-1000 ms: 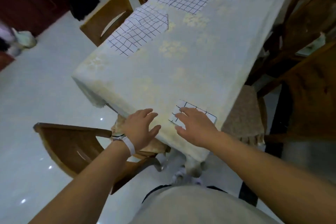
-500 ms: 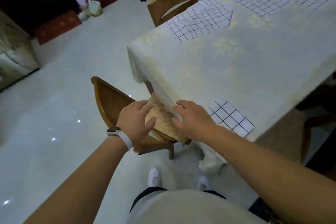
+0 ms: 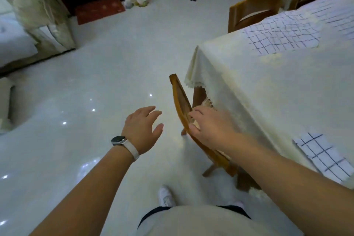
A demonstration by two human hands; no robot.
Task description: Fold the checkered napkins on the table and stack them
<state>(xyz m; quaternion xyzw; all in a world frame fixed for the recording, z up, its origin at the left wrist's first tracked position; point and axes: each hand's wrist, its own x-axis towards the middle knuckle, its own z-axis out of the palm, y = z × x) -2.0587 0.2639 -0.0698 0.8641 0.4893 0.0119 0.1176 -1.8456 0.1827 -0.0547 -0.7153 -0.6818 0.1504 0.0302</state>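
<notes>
1. Folded napkin: lies flat on the table, at its near edge by the lower right border. It is an oblong. Its long axis runs along that edge, one short end toward the chair and the other toward the picture's border. Neither hand touches it. Judged as the base of the stack, parked there so that the rest can be added.
2. Spread napkin: lies open at the far left corner of the table, slightly rippled, its length running toward the right. It is not yet folded.
3. Second spread napkin: lies beyond the first, at the right border. Whether the two overlap cannot be told.
4. Right hand: fingers and thumb curl round the top rail of the chair, which stands just beside the table's side. Judged as steadying or shifting the chair to clear a path to the open napkins.
5. Left hand: wide, fingers spread, holding nothing, hanging over the floor well apart from the table.
</notes>
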